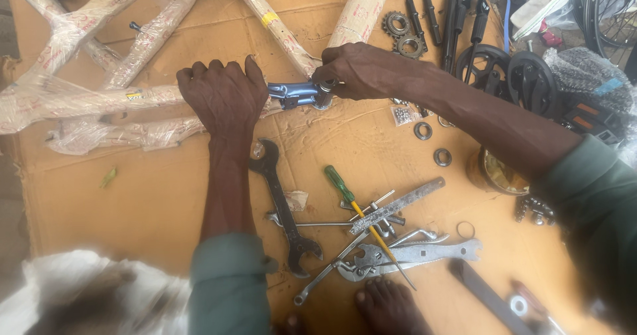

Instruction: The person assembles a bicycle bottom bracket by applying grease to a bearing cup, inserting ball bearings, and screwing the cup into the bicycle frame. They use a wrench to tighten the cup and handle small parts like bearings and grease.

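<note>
My left hand [222, 96] clenched on wrapped frame [99, 99], pinning it steady; right hand [358, 69] grasps shell [323, 96] fitting (blue patch bare). Wrench [282, 205], screwdriver [352, 202] close by.

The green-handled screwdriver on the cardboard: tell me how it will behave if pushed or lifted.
The green-handled screwdriver looks stiff and probably light. Its round handle might roll on bare cardboard, but its shaft crosses the pile of wrenches, so a push would likely snag there.

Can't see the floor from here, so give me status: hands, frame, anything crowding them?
Left hand gripping wrapped bike frame. Right hand closed on blue bracket shell. Black wrench, green screwdriver lie close below, not touching hands.
</note>
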### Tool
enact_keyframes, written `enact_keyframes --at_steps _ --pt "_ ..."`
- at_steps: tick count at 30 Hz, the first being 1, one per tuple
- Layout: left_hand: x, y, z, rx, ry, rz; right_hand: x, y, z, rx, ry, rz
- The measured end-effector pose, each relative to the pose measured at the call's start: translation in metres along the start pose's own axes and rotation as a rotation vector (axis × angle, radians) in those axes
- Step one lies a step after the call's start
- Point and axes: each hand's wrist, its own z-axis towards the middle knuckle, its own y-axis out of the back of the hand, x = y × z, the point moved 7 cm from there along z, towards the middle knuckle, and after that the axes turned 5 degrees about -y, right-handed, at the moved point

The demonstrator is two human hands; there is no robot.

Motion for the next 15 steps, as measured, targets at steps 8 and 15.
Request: enact_keyframes --at_steps 8,15 --pt "0.001 -0.004 0.001 0.049 0.027 0.016 0.003 -0.003 -0.002 -0.097 0.194 0.001" --pt "0.001 -0.002 0.002 0.036 0.03 0.032 -0.011 0.0 -0.003 -0.051 -0.057 -0.028"
